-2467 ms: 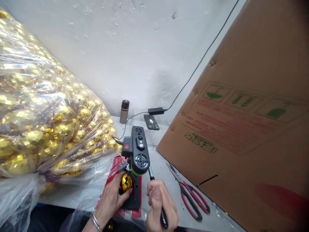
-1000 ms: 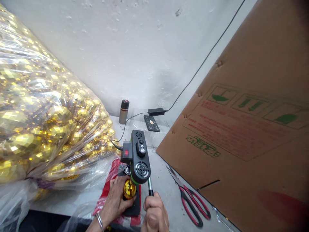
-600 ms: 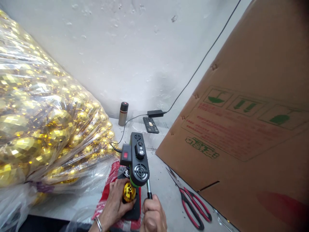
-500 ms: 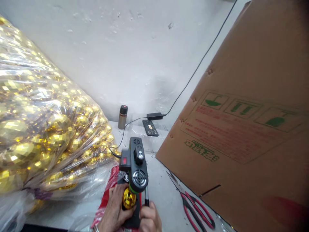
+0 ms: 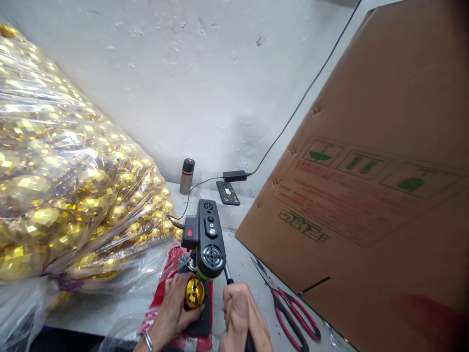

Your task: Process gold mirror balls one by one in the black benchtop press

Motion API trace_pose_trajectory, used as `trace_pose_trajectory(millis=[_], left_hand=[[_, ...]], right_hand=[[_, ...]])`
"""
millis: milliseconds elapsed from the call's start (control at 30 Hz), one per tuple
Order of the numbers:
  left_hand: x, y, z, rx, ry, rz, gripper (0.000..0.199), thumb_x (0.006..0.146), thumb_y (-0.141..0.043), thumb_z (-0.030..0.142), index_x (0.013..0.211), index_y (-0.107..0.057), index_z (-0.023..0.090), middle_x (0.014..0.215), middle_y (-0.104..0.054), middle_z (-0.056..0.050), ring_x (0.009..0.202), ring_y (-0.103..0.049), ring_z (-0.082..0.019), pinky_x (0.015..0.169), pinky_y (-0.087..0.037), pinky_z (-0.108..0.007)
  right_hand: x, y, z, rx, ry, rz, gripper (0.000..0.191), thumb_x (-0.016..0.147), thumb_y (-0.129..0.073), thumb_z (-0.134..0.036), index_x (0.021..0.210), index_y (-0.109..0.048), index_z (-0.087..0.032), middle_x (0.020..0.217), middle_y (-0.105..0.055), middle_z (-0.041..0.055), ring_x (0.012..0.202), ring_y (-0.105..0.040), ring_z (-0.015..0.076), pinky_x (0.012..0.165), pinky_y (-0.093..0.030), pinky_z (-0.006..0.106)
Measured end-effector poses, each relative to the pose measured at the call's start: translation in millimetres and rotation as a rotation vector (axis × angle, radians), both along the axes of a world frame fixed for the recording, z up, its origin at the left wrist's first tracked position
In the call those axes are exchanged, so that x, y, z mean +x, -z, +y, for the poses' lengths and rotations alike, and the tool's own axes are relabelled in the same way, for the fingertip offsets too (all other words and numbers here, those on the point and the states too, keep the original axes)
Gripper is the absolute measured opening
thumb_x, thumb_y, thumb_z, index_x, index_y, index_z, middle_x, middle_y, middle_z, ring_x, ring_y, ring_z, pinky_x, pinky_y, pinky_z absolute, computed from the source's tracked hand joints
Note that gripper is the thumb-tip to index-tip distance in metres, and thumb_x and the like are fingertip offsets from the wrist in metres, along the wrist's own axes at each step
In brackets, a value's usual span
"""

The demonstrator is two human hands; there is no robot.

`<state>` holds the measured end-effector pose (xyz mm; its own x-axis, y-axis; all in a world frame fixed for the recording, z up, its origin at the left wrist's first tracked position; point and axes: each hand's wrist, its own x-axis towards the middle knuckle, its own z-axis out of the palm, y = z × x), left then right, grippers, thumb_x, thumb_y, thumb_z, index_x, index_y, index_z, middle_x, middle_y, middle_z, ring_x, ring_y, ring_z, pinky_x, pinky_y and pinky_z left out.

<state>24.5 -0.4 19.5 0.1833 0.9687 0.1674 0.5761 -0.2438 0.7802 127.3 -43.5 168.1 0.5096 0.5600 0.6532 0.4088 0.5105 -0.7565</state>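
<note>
This looks like a small workshop or packing corner: 1 bench-top machine (image 5: 211,239) with a lever stands on a pale work surface (image 5: 240,264), with 1 pair of scissors (image 5: 289,308) lying nearby. A huge clear bag (image 5: 80,186) of gold mirrored balls and 1 big printed cardboard box (image 5: 351,161) flank it (bulk goods, not household clutter), against a plain, pitted wall (image 5: 183,88).

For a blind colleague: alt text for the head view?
The left hand holds a faceted gold ball at a black benchtop machine; the right hand grips its lever. Bagged gold balls sit left; scissors and cardboard box, right.
</note>
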Motion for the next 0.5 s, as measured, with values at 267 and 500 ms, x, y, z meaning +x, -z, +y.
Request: trace_pose_trajectory(millis=[267, 500], left_hand=[[-3, 7.2, -3, 0.003, 0.017, -0.047, 0.05, 0.075, -0.079, 0.028, 0.125, -0.071, 0.021, 0.116, -0.077, -0.014, 0.108, -0.069, -0.037, 0.1, -0.053, -0.057], [-6, 11.5, -13, 0.042, -0.042, -0.038, 0.053, 0.074, -0.084, 0.031, 0.125, -0.071, 0.021, 0.12, -0.079, -0.015, 0.112, -0.072, -0.039, 0.099, -0.057, -0.058]], right_hand=[[4, 5.3, 2, 0.05, -0.052, -0.016, 0.042, 0.111, -0.045, -0.029, 0.07, -0.053, -0.021, 0.061, -0.047, -0.0051, 0.052, -0.041, 0.008, 0.051, -0.027, 0.027], [17, 14.3, 6, 0.129, -0.141, -0.141, 0.034, 0.108, -0.044, -0.017, 0.075, -0.051, -0.022, 0.064, -0.048, -0.0048, 0.055, -0.045, 0.0079, 0.051, -0.035, 0.022]])
